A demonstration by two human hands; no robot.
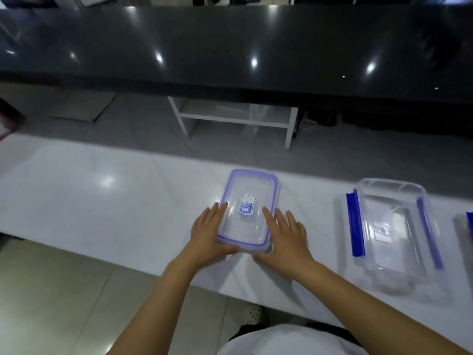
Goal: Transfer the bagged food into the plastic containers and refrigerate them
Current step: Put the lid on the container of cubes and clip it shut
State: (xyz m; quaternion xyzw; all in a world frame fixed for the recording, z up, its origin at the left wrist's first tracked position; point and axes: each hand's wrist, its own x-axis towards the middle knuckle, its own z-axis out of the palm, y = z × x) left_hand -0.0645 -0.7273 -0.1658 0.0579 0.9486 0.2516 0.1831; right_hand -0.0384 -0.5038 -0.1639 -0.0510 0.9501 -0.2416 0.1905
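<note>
A clear plastic container with a blue-rimmed lid (249, 201) lies on the white counter (102, 201) in front of me. My left hand (208, 233) grips its near left side, fingers along the lid edge and thumb at the near corner. On the container's near right side, my right hand (284, 233) holds it the same way. No bagged food shows inside it.
To the right lies a second clear container (395, 234) with blue clip flaps, open on top. A blue-edged piece (468, 224) shows at the right frame edge. Beyond the counter stand a white shelf (238, 116) and a long black worktop (230, 47).
</note>
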